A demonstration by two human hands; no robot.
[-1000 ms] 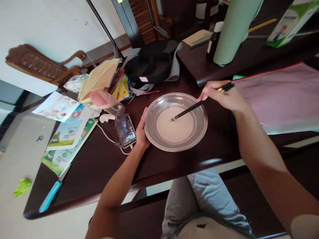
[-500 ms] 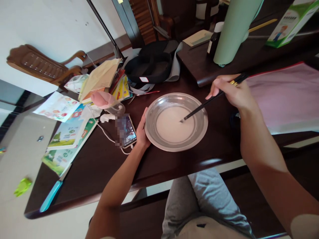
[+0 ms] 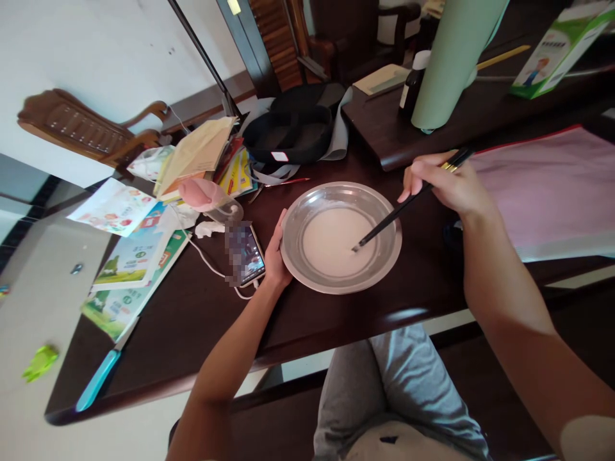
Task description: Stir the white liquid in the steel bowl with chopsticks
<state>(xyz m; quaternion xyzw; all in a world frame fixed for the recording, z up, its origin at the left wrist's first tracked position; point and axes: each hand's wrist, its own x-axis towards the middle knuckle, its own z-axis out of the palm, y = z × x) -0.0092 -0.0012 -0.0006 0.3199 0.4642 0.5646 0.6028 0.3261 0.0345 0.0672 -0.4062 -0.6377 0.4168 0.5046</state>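
Note:
A round metal dish (image 3: 296, 216) holding pale milky batter (image 3: 331, 243) sits on the dark wooden table (image 3: 192, 320) in front of me. My left hand (image 3: 274, 251) rests against the dish's left rim, fingers curved along it. My right hand (image 3: 444, 181) is closed on a pair of black chopsticks (image 3: 394, 216), whose tips dip into the batter right of the dish's middle.
A phone (image 3: 245, 254) on a white cable lies just left of the dish. Books and leaflets (image 3: 139, 250) pile at the left, a black bag (image 3: 293, 128) behind, a green cylinder (image 3: 449, 64) and dark bottle at the back right, a pink folder (image 3: 542, 186) on the right.
The chopstick tips moved from the dish's middle toward its right side, and my right hand drew back to the right. The left hand stayed on the rim.

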